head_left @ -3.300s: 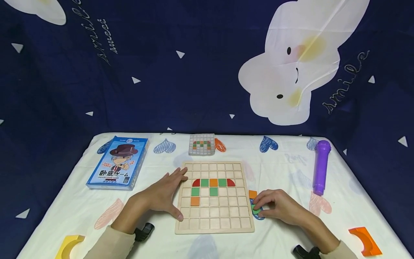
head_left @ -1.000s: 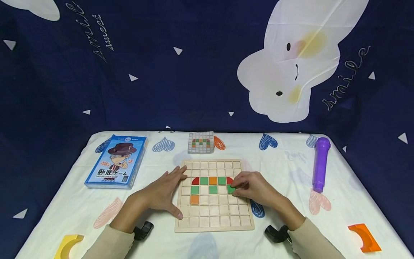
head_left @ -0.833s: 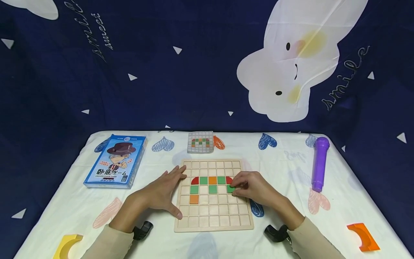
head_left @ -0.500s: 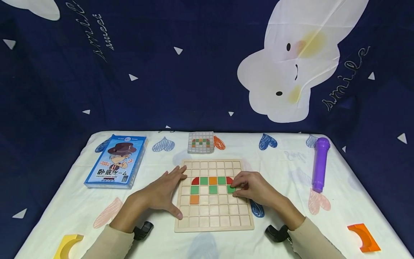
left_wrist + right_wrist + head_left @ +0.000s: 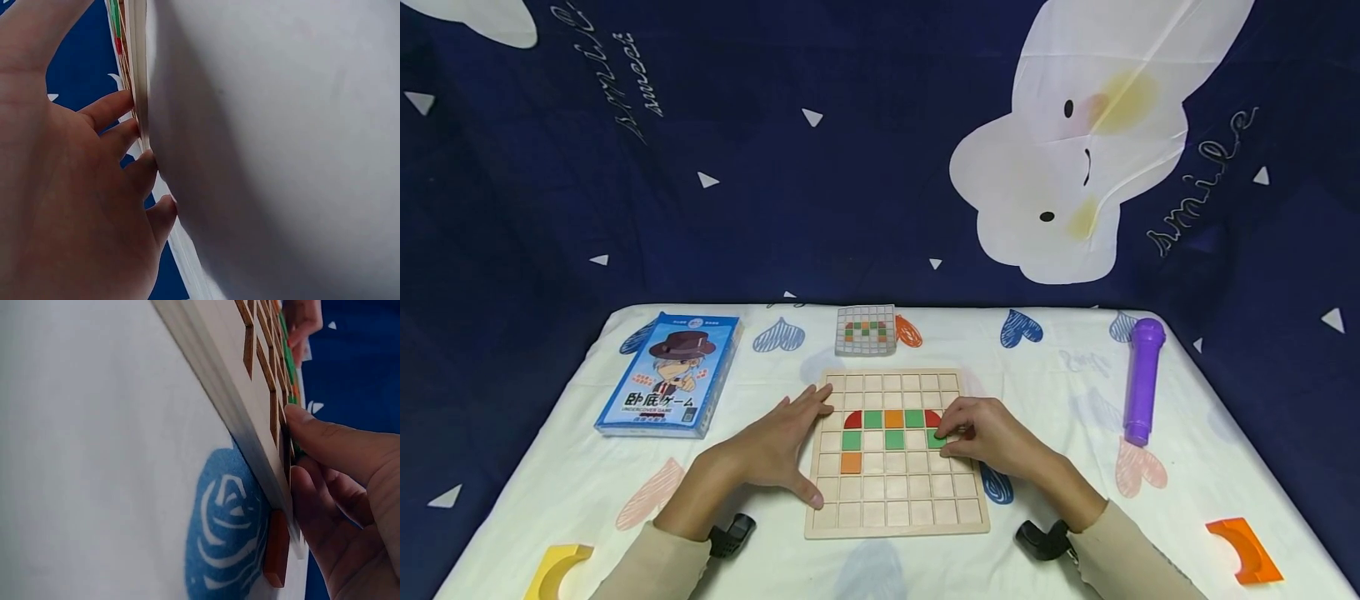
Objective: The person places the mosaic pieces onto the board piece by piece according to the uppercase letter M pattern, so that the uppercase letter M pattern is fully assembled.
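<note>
Green tile [image 5: 936, 439] sits pinched in my right-hand fingers [image 5: 951, 431] at the board's [image 5: 897, 508] three o'clock cell, while my left hand [image 5: 782, 450] lies flat, bracing its nine o'clock edge.

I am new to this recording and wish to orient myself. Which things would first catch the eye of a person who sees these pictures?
First, the wooden grid board at the table's middle, with red, green and orange tiles. The right hand presses a green tile into a cell near its right side, while the left hand rests flat at its left edge. Around lie a blue game box at far left and a purple toy microphone at right.
</note>
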{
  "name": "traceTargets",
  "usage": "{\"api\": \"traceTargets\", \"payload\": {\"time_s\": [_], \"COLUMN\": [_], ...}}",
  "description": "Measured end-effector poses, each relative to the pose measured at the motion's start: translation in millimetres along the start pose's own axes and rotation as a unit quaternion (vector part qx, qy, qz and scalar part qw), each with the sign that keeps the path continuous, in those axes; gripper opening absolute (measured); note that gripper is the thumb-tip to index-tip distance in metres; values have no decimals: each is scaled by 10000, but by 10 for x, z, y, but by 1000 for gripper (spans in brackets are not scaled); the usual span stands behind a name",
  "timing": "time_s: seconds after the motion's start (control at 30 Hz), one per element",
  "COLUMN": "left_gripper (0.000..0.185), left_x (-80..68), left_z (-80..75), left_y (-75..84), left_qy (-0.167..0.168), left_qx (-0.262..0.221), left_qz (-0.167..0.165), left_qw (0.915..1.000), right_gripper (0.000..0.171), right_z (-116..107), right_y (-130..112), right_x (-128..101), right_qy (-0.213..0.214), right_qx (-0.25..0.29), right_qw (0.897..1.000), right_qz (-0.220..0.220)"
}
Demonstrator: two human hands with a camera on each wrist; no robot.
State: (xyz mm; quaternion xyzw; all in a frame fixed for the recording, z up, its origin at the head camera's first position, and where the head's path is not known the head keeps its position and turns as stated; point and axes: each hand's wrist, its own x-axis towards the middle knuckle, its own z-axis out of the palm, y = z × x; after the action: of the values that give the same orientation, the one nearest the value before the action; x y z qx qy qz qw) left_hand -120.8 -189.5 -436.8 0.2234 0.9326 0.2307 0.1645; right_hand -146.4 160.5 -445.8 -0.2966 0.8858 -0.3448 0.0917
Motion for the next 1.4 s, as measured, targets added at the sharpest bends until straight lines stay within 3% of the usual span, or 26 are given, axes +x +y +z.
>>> {"api": "traceTargets", "payload": {"time_s": [0.6,0.9,1.13,1.4], "left_gripper": [129,130,131,131], "left_x": [5,-3,0,12], "left_z": [10,-8,1,28], "left_y": [-3,7,-1,-8], "left_qy": [9,-35,-31,-24], "left_qx": [20,-47,-71,-50], "left_qz": [32,70,-14,-92], "left_qw": [10000,10000,10000,9999], "right_gripper": [12,29,37,38], "right_z": [6,-38,-166,-260], "right_y": [-1,107,179,290], "right_x": [-37,-189,-333,-481], "right_qy": [-12,438,798,862], "right_qx": [-39,622,259,338], "right_qw": [10000,9967,9957,9953], "right_qz": [62,-283,-398,-286]}}
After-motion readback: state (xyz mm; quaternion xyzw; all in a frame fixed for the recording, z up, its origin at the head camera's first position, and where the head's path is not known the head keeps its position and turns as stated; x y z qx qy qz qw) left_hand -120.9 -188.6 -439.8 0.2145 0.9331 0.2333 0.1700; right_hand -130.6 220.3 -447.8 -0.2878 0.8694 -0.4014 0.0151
